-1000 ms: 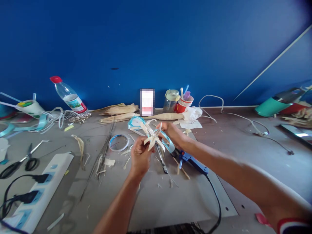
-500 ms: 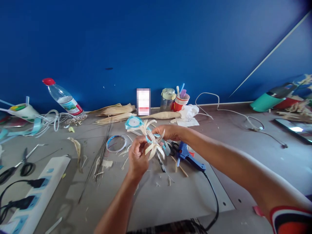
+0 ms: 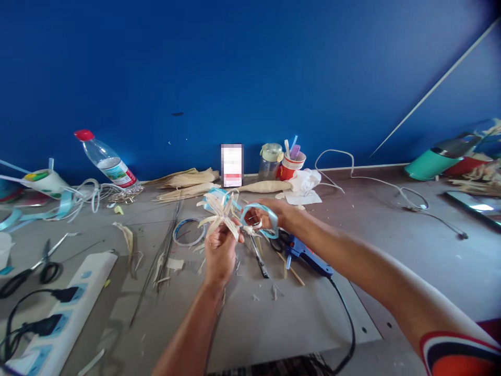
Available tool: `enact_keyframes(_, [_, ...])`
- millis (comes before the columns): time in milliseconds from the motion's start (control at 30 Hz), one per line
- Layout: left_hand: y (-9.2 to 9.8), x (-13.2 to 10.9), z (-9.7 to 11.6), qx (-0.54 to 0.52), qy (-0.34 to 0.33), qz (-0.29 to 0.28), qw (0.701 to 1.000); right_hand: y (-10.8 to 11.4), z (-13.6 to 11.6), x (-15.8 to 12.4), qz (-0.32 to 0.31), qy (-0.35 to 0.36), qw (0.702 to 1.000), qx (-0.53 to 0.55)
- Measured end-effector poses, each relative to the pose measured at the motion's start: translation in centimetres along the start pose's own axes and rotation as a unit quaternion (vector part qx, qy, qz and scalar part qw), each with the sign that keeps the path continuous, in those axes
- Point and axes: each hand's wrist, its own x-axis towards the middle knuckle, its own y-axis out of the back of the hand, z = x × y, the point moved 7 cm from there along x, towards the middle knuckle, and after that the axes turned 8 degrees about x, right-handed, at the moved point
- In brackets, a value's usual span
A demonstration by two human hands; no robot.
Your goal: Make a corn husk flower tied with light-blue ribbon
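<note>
My left hand [image 3: 219, 256] pinches a pale corn-husk flower [image 3: 219, 215] by its base, with the petals spread above the fingers. Just to its right, my right hand [image 3: 282, 210] has its fingers curled at a light blue ribbon [image 3: 273, 216], which hangs in a loop around them. The right fingertips are partly covered by that loop. Behind the flower lies a roll of light blue ribbon [image 3: 211, 194], partly hidden. A utility knife [image 3: 260, 258] lies on the table below the right hand.
A blue glue gun [image 3: 311, 256] with a black cord lies right of the hands. A roll of tape [image 3: 188, 232] and thin wires [image 3: 166, 235] lie to the left. Further left are scissors [image 3: 49, 266] and a power strip [image 3: 84, 292]. Dried husks [image 3: 188, 180] lie along the wall.
My left hand has turned the flower and moved it left, so the petals now face upward. My right hand has drawn apart from it, with the ribbon looping around the fingers.
</note>
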Motion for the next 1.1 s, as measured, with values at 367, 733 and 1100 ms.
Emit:
enact_keyframes(367, [0.8, 0.8, -0.7, -0.056, 0.046, 0.051, 0.996, 3.0, -3.0, -1.0, -0.021, 0.024, 0.998, 0.057])
enact_keyframes(733, [1.7, 1.2, -0.9, -0.148, 0.079, 0.100, 0.981, -3.1, 3.5, -5.6, -0.051, -0.088, 0.994, 0.046])
enact_keyframes(1100, [1.8, 0.9, -0.4, -0.086, 0.032, 0.127, 0.988, -4.5, 1.6, -8.5, -0.165, -0.083, 0.983, -0.021])
